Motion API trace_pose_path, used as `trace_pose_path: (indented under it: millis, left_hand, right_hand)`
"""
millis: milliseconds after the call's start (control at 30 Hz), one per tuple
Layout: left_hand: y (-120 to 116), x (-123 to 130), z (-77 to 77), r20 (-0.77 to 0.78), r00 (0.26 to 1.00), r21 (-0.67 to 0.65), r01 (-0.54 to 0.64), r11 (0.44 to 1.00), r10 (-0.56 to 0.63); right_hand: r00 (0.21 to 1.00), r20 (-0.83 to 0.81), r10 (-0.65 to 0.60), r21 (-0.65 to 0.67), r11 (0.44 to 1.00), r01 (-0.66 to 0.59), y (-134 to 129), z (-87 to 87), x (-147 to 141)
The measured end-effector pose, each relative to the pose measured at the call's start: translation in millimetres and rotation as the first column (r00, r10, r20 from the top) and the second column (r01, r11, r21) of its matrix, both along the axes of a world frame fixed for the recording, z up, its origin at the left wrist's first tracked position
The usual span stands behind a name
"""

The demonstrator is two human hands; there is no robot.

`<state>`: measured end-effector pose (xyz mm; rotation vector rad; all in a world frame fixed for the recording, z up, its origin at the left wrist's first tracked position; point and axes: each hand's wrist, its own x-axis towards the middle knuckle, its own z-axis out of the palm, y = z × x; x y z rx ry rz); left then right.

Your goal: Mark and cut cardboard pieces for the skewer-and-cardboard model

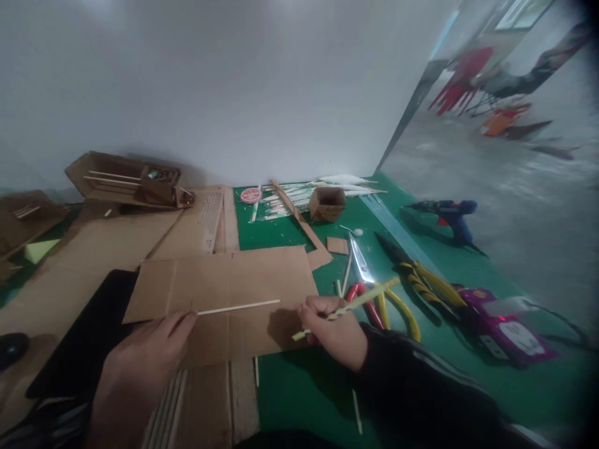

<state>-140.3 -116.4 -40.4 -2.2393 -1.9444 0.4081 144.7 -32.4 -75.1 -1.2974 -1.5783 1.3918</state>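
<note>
My left hand (pixel 148 352) pinches one end of a thin wooden stick (pixel 241 307), which lies over a rectangular piece of cardboard (pixel 196 280) and points right. Over the right edge of that cardboard, my right hand (pixel 334 324) is closed on a yellow pen-like tool (pixel 369 295) with a dark spiral pattern. The tool's lower end is close to the cardboard, a short way from the stick's free end. Scissors (pixel 360 262) with red and yellow handles lie just beyond my right hand.
Pliers (pixel 421 277), a purple box (pixel 508 327) with a cable and a blue glue gun (pixel 456 218) lie on the right. Further back are a small cardboard box (pixel 327 204) and bundled sticks (pixel 281 202). A cardboard model (pixel 126 181) stands back left, beyond a black object (pixel 88 330).
</note>
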Motion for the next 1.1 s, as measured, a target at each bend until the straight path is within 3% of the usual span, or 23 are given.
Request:
trace_pose_path:
  millis: [133, 367, 1100]
  left_hand:
    - [-0.3, 0.0, 0.0, -0.001, 1.000, -0.015, -0.020, 1.000, 0.020]
    - [3.0, 5.2, 6.6, -0.024, 0.997, -0.093, -0.075, 0.993, 0.073]
    - [1.7, -4.6, -4.4, -0.014, 0.999, -0.087, -0.052, 0.995, 0.051]
  right_hand:
    - [0.991, -0.045, -0.129, -0.060, 0.990, 0.126, 5.9, 4.2, 0.6]
    - [0.996, 0.028, -0.090, 0.073, 0.994, 0.087, 9.6, 5.7, -4.2]
    - [0.982, 0.037, -0.188, 0.081, 0.980, 0.184, 13.1, -1.8, -10.0]
